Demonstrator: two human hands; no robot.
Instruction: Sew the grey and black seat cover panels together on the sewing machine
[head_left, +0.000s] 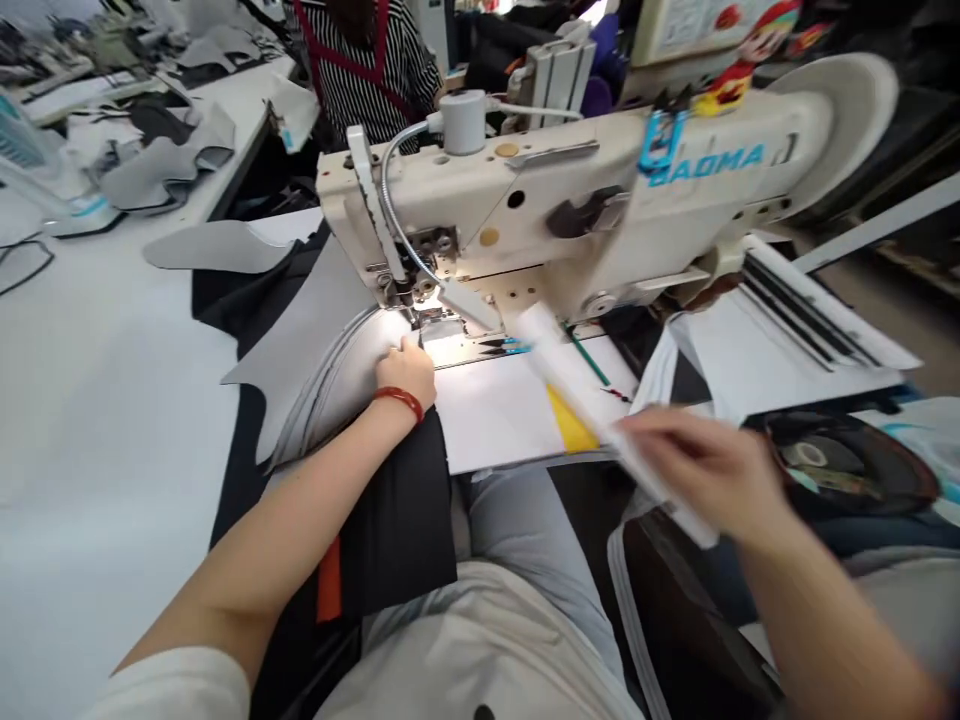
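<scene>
My left hand (409, 372), with a red bangle at the wrist, is closed at the edge of a grey fabric panel (352, 350), right beside the sewing machine's (487, 220) needle and presser foot. Several grey layers lie together there over black fabric (397, 500), which hangs over the table's front edge. To the right, my right hand (701, 465) is closed on a long white strip (581, 385). Strip and hand are smeared by motion. The strip slants across the machine bed's front, its far end below the machine arm.
Thread snips (506, 347), a green pencil-like stick (589, 357) and a yellow piece (572, 420) lie near the needle plate. A dark round tray (855, 465) stands at right. A small fan (45, 170) stands far left. Another person (367, 60) is behind the machine.
</scene>
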